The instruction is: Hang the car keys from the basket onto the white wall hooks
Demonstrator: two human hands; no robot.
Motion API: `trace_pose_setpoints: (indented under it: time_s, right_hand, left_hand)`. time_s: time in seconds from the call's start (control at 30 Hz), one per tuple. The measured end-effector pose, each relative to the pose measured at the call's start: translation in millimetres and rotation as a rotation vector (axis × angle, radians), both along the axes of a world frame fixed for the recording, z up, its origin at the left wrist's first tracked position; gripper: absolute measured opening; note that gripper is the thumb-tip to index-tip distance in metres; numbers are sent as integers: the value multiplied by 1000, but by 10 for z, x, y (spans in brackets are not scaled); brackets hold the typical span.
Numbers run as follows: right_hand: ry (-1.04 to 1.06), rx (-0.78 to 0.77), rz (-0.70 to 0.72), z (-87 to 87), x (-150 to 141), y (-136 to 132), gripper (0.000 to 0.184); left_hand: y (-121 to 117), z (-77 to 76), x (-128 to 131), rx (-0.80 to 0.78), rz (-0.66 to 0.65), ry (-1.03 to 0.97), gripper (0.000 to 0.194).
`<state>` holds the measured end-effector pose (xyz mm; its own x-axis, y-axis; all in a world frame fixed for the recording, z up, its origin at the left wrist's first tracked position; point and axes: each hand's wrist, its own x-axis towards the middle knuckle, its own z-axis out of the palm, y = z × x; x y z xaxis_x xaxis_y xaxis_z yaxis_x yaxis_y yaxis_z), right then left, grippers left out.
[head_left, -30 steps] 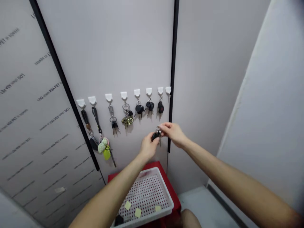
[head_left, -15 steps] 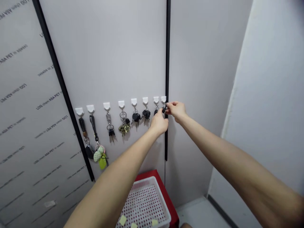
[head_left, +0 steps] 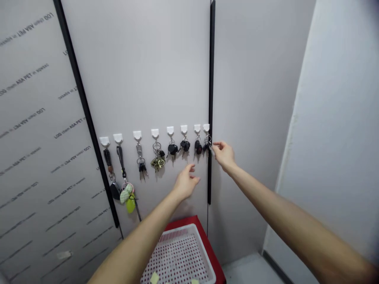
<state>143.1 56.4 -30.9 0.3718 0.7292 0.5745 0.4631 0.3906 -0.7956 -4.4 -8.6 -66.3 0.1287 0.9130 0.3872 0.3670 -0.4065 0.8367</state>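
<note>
My right hand is at the right end of a row of hooks, beside the rightmost bunch of keys. Its thumb and forefinger are slightly apart at the edge of that bunch, which hangs from a white hook. Lower and to the left, my left hand is off the keys, fingers spread, holding nothing. Just above it hang more black-headed keys and another black bunch.
Further left hang brass-coloured keys, keys on a metal clip, a strap with a green tag and a strap with a black fob. Below, a white perforated basket with yellow slips stands on a red surface.
My left hand has let go of the rightmost keys and drawn down and left, its fingers opening. My right hand has moved slightly down and right; the bunch now hangs visibly from its hook.
</note>
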Motion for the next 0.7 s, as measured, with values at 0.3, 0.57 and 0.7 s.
trace_pose_setpoints:
  time_s: [0.3, 0.57, 0.7]
  right_hand:
    - [-446, -518, 814, -1143, -832, -704, 58]
    - [38, 227, 953, -133, -1441, -1045, 72]
    - [111, 238, 1032, -36, -1532, -1074, 73]
  left_hand:
    - [-239, -943, -798, -253, 176, -408, 62]
    - [-772, 237, -994, 326, 83, -408, 77]
    - [-832, 355, -1044, 361, 42, -409, 78]
